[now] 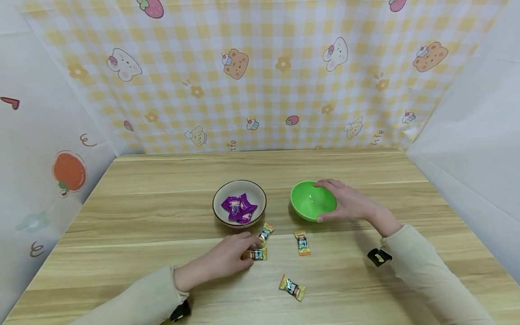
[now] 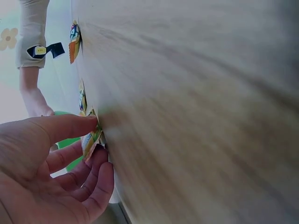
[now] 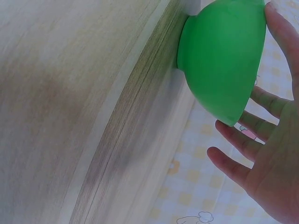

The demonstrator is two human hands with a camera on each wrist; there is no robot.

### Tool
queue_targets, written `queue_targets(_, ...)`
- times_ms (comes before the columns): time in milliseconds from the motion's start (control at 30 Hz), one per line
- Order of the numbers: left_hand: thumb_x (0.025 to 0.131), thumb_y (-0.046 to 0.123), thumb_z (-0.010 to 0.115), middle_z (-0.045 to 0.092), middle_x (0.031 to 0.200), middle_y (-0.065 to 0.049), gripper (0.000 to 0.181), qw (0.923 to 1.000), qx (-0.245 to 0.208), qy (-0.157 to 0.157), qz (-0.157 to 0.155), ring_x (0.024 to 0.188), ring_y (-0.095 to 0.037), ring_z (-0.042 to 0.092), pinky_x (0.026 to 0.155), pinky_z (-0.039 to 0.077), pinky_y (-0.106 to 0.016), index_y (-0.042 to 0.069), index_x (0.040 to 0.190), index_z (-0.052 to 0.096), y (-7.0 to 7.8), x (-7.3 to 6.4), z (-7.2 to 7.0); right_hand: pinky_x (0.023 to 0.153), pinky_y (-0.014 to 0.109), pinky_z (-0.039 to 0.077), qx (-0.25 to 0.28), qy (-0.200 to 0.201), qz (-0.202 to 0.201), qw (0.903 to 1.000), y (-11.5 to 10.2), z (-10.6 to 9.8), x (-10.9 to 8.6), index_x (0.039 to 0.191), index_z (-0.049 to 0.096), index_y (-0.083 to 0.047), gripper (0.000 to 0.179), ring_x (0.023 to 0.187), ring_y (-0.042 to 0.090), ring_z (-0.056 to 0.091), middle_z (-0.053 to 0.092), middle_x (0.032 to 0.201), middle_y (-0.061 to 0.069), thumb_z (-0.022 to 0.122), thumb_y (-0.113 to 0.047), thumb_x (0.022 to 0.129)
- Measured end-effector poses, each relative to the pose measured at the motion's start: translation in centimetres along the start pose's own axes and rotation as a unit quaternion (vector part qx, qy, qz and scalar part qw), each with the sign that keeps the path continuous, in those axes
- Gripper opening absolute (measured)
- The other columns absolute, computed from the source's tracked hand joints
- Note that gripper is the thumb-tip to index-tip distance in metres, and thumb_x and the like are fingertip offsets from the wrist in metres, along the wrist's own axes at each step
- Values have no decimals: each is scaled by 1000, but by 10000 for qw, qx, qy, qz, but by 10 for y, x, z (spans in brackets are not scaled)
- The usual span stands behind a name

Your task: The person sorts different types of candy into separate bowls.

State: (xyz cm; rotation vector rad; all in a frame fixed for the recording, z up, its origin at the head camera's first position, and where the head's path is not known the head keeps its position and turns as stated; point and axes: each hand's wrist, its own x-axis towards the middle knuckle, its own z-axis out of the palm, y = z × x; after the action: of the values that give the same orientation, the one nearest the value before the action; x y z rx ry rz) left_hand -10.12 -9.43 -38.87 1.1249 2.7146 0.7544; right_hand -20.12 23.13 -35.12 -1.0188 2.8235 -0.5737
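Observation:
My left hand [image 1: 227, 255] pinches a yellow fruit candy [image 1: 257, 254] low over the table, its thumb and fingers on either side of the wrapper in the left wrist view. Beside it lies another yellow candy [image 1: 266, 232]. My right hand [image 1: 349, 203] spans the rim of a green bowl [image 1: 310, 205], with thumb at the near side and fingers at the far side. From the right wrist view, the bowl's foot is against the wood and the little finger sticks out free. Nothing shows inside this bowl.
A light bowl [image 1: 217, 212] with a dark rim holds several purple candies [image 1: 239, 207], left of the green bowl. Two more yellow candies lie apart, one in front of the green bowl [image 1: 302, 243], one nearer me. A patterned cloth [image 1: 260, 90] hangs behind the wooden table [image 1: 142, 216].

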Motion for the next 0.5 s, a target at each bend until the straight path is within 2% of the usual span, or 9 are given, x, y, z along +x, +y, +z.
queue_targets(333, 74, 14, 68, 51, 80, 7, 19, 9996, 69, 158, 245, 67, -4, 44, 62, 41, -21, 10, 91, 59, 0, 4, 5, 85, 50, 37, -20, 14, 10, 10000, 1, 1, 0, 130, 39, -8, 92, 118, 34, 34, 34, 132, 17, 66, -63, 61)
queue_targets(500, 74, 12, 69, 47, 72, 11, 16, 9986, -518, 63, 100, 63, -3, 44, 58, 40, -19, 13, 84, 57, 1, 8, 5, 86, 50, 37, -25, 10, 17, 10000, 1, 1, 0, 130, 39, -8, 93, 118, 34, 33, 33, 133, 17, 66, -64, 61)
